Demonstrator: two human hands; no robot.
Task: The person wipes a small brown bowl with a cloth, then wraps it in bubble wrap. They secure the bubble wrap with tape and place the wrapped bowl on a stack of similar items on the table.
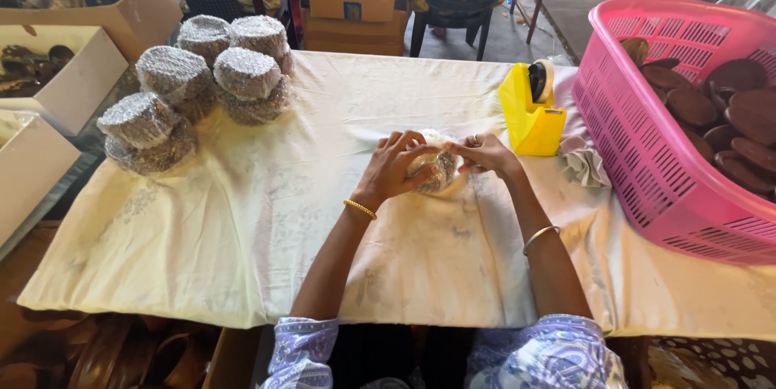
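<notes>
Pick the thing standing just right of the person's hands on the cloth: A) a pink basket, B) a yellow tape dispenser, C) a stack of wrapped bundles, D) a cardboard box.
B: the yellow tape dispenser stands right beside the right hand, nearer than the pink basket.

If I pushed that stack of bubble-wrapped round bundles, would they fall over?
Probably some would. The wrapped bundles sit two high, so a top one could slide off. Their wrap looks soft and smooth, perhaps slippery. Being round, one tipped on edge might roll along the cloth-covered table.
</notes>
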